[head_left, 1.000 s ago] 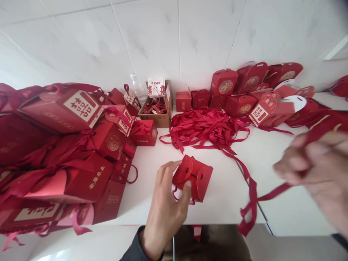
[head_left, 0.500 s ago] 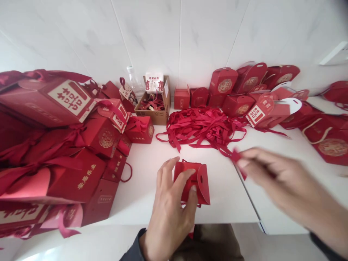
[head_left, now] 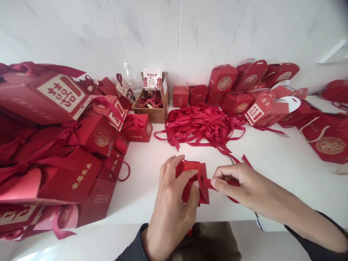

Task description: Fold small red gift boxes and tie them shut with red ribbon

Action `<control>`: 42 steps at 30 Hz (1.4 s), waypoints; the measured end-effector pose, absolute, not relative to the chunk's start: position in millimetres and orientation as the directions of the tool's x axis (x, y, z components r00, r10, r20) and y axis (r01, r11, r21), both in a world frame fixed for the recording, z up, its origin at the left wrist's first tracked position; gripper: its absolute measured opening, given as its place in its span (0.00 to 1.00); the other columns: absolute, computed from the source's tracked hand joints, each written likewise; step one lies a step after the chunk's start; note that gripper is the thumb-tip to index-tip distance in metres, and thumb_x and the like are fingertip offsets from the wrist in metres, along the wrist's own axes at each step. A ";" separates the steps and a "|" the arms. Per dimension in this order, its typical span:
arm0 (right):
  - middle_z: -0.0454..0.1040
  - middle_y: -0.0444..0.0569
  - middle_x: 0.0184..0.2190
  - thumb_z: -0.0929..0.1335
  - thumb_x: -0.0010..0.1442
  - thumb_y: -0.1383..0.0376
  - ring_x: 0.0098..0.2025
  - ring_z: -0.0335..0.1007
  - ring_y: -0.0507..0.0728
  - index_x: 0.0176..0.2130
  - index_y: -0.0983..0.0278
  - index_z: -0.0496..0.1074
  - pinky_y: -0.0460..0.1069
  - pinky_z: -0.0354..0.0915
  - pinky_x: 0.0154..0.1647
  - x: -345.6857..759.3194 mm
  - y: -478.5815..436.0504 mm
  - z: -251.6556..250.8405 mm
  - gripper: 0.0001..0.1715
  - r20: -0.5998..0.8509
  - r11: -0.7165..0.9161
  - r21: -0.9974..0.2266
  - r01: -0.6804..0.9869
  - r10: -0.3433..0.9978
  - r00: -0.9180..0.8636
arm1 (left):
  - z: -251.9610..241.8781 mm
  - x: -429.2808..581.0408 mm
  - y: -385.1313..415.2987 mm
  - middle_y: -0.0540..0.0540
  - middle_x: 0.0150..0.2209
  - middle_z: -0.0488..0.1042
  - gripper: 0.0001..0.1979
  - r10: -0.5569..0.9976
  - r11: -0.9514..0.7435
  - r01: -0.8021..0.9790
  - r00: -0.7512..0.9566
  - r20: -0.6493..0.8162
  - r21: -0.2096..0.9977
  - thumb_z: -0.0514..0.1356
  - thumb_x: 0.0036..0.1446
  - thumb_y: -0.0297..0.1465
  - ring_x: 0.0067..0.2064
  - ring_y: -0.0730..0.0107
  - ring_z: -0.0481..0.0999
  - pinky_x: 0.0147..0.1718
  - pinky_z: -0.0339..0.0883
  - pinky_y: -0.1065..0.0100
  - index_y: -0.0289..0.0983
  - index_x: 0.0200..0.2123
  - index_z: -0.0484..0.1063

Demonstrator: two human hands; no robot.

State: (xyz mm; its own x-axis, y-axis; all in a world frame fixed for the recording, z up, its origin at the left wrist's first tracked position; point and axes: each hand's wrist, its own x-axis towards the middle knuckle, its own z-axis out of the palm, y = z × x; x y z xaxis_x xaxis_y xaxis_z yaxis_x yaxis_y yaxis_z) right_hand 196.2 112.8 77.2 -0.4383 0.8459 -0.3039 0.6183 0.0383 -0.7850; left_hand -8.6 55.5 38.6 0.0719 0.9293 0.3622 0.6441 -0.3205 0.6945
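Note:
Near the table's front edge my left hand (head_left: pixel 174 197) grips a small red gift box (head_left: pixel 205 195), thumb and fingers over its opened top. A flap with a round hole stands up on the box's right side. My right hand (head_left: pixel 231 181) pinches a red ribbon (head_left: pixel 207 183), whose end meets the outer side of that flap at the hole. Whether the tip has passed through cannot be seen. More of this ribbon trails below and behind the right hand. Beyond the box lies a tangled heap of red ribbons (head_left: pixel 201 125).
Tied red gift boxes (head_left: pixel 89 170) are piled high on the left. A cardboard box (head_left: pixel 159 115) with red tags and a glass bottle (head_left: pixel 132 78) stand by the wall. Untied red boxes (head_left: pixel 224 79) line the back right. White table (head_left: pixel 141 181) surface shows between them.
My right hand has moved left with the ribbon, from beside the heap to the box's flap. My left hand still holds the box in about the same place.

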 end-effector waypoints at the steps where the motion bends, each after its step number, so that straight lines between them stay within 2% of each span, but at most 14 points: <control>1: 0.58 0.39 0.17 0.66 0.65 0.53 0.19 0.51 0.51 0.25 0.58 0.70 0.47 0.48 0.17 194.6 114.9 77.0 0.19 -0.291 0.050 -0.791 0.610 0.847 -0.446 | 39.4 -8.2 55.5 0.39 0.62 0.66 0.13 0.928 -0.323 0.639 0.071 0.365 0.698 0.57 0.67 0.24 0.66 0.49 0.64 0.62 0.68 0.44 0.43 0.50 0.75; 11: 0.62 0.38 0.20 0.66 0.66 0.53 0.20 0.57 0.51 0.28 0.60 0.71 0.47 0.53 0.20 184.2 126.8 90.1 0.19 -0.367 0.050 -0.732 0.680 0.812 -0.454 | 40.7 -2.7 61.5 0.39 0.58 0.69 0.09 0.940 -0.293 0.562 0.020 0.342 0.773 0.58 0.65 0.22 0.63 0.52 0.68 0.59 0.70 0.48 0.41 0.41 0.75; 13: 0.65 0.40 0.21 0.66 0.67 0.52 0.22 0.62 0.52 0.30 0.59 0.73 0.47 0.57 0.20 184.0 125.0 90.7 0.19 -0.326 0.083 -0.736 0.672 0.827 -0.458 | 39.8 -2.7 62.3 0.39 0.57 0.70 0.08 0.950 -0.271 0.527 0.011 0.312 0.806 0.57 0.65 0.22 0.63 0.54 0.68 0.59 0.69 0.50 0.40 0.39 0.74; 14: 0.71 0.42 0.25 0.66 0.68 0.51 0.25 0.68 0.54 0.32 0.58 0.75 0.48 0.62 0.23 183.8 123.7 89.8 0.18 -0.266 0.118 -0.741 0.661 0.852 -0.451 | 39.7 -2.9 62.3 0.39 0.56 0.70 0.08 0.955 -0.257 0.506 0.003 0.296 0.823 0.57 0.66 0.22 0.63 0.54 0.68 0.59 0.69 0.51 0.40 0.39 0.73; 16: 0.79 0.47 0.39 0.66 0.69 0.50 0.41 0.77 0.60 0.43 0.56 0.78 0.51 0.71 0.35 182.8 120.3 86.2 0.16 -0.083 0.229 -0.738 0.634 0.903 -0.423 | 40.2 -3.7 62.0 0.40 0.56 0.71 0.07 0.962 -0.236 0.456 -0.018 0.274 0.858 0.56 0.68 0.25 0.64 0.56 0.68 0.60 0.67 0.52 0.41 0.40 0.72; 18: 0.77 0.50 0.54 0.66 0.71 0.49 0.58 0.72 0.64 0.53 0.53 0.77 0.58 0.72 0.53 180.5 116.6 81.5 0.18 0.094 0.346 -0.724 0.597 0.907 -0.411 | 41.4 -4.7 61.4 0.41 0.55 0.71 0.06 0.963 -0.226 0.399 -0.045 0.265 0.889 0.55 0.70 0.28 0.64 0.57 0.69 0.61 0.65 0.53 0.41 0.40 0.72; 20: 0.74 0.51 0.59 0.66 0.72 0.50 0.65 0.66 0.64 0.54 0.52 0.77 0.62 0.65 0.64 176.8 113.5 78.2 0.17 0.152 0.412 -0.720 0.559 0.879 -0.452 | 42.4 -5.5 60.4 0.42 0.56 0.72 0.06 0.961 -0.226 0.345 -0.075 0.267 0.911 0.55 0.71 0.30 0.64 0.59 0.70 0.62 0.65 0.55 0.41 0.41 0.71; 23: 0.73 0.51 0.58 0.66 0.72 0.52 0.65 0.66 0.64 0.44 0.54 0.78 0.62 0.64 0.65 170.5 111.1 77.5 0.13 0.114 0.405 -0.751 0.521 0.857 -0.503 | 42.0 -7.1 56.6 0.43 0.57 0.71 0.05 0.953 -0.231 0.328 -0.113 0.281 0.916 0.55 0.72 0.31 0.64 0.61 0.69 0.62 0.64 0.57 0.42 0.42 0.71; 25: 0.74 0.50 0.57 0.66 0.71 0.53 0.64 0.67 0.64 0.39 0.55 0.76 0.62 0.65 0.64 167.2 111.1 78.4 0.12 0.084 0.375 -0.764 0.525 0.865 -0.495 | 40.0 -8.7 51.9 0.43 0.58 0.70 0.05 0.946 -0.230 0.418 -0.114 0.302 0.879 0.57 0.70 0.29 0.65 0.60 0.67 0.61 0.64 0.57 0.43 0.47 0.70; 28: 0.74 0.51 0.56 0.66 0.72 0.54 0.63 0.68 0.64 0.38 0.55 0.76 0.63 0.66 0.64 164.1 112.2 77.7 0.13 0.068 0.355 -0.763 0.541 0.876 -0.478 | 35.7 -11.9 43.9 0.42 0.56 0.68 0.19 0.938 -0.201 0.582 -0.118 0.326 0.788 0.61 0.66 0.28 0.60 0.57 0.69 0.57 0.67 0.56 0.45 0.57 0.65; 29: 0.74 0.51 0.56 0.65 0.72 0.54 0.63 0.68 0.64 0.38 0.55 0.76 0.63 0.66 0.64 163.3 112.7 76.6 0.13 0.067 0.360 -0.757 0.545 0.873 -0.483 | 34.5 -12.9 41.7 0.42 0.54 0.69 0.20 0.939 -0.185 0.600 -0.127 0.321 0.779 0.61 0.65 0.28 0.57 0.58 0.71 0.54 0.68 0.57 0.45 0.59 0.64; 33: 0.73 0.53 0.57 0.65 0.71 0.56 0.63 0.69 0.63 0.37 0.56 0.76 0.62 0.66 0.63 159.2 114.0 70.9 0.13 0.082 0.408 -0.729 0.550 0.849 -0.521 | 33.0 -15.6 37.3 0.46 0.48 0.73 0.13 0.951 -0.112 0.508 -0.194 0.240 0.854 0.58 0.70 0.32 0.47 0.64 0.74 0.48 0.70 0.60 0.46 0.55 0.66; 37: 0.74 0.52 0.56 0.65 0.71 0.58 0.62 0.70 0.61 0.37 0.56 0.76 0.61 0.66 0.63 154.1 113.1 67.8 0.13 0.101 0.430 -0.716 0.549 0.843 -0.529 | 33.9 -17.1 36.7 0.48 0.48 0.73 0.10 0.957 -0.070 0.418 -0.229 0.180 0.906 0.57 0.71 0.36 0.46 0.65 0.73 0.47 0.70 0.61 0.46 0.54 0.67; 42: 0.74 0.50 0.55 0.65 0.71 0.59 0.61 0.70 0.60 0.36 0.56 0.76 0.60 0.67 0.62 147.4 113.9 67.8 0.12 0.094 0.432 -0.723 0.540 0.835 -0.542 | 33.7 -17.7 35.5 0.49 0.48 0.73 0.10 0.962 -0.070 0.373 -0.219 0.161 0.925 0.58 0.71 0.36 0.47 0.66 0.73 0.48 0.69 0.62 0.47 0.54 0.67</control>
State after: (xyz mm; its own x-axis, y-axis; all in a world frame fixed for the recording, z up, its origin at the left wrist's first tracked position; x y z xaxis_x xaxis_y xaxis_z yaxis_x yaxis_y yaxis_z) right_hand 147.4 113.9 67.8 -0.5424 0.8349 0.0936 0.5397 0.4316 -0.7228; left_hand -17.7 35.5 33.7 -0.2193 0.9623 0.1610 0.3735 -0.0697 0.9250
